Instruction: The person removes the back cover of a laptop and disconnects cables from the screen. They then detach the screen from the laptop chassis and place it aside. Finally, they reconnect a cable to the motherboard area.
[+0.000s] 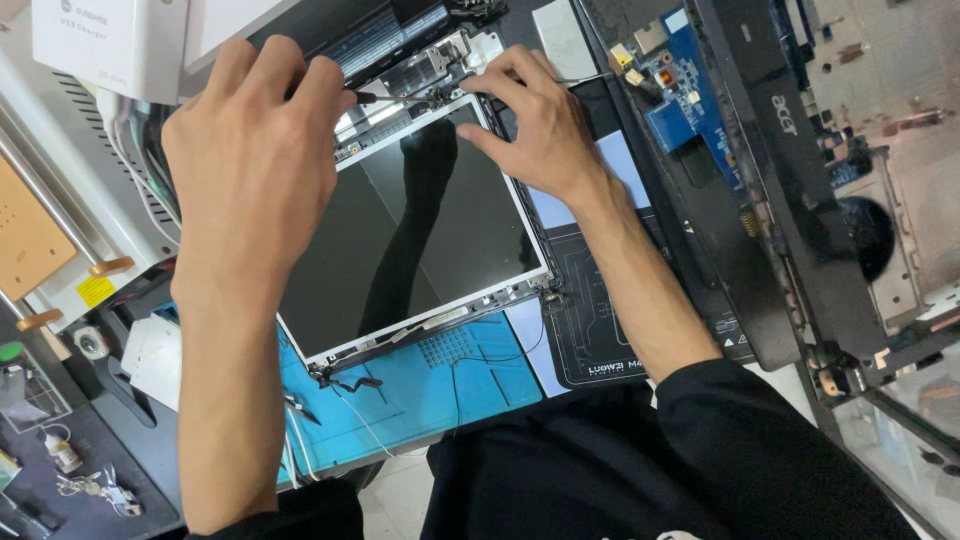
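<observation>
At the left, the person's left hand [250,150] has its fingers curled narrowly around a thin dark tool [365,97], its tip at the top edge of a laptop screen panel [420,225]. The panel lies flat in the middle, partly on a blue work mat [430,385]. The right hand [535,125] presses spread fingertips on the panel's top right corner, holding nothing; an opened laptop base [790,200] lies farther right.
</observation>
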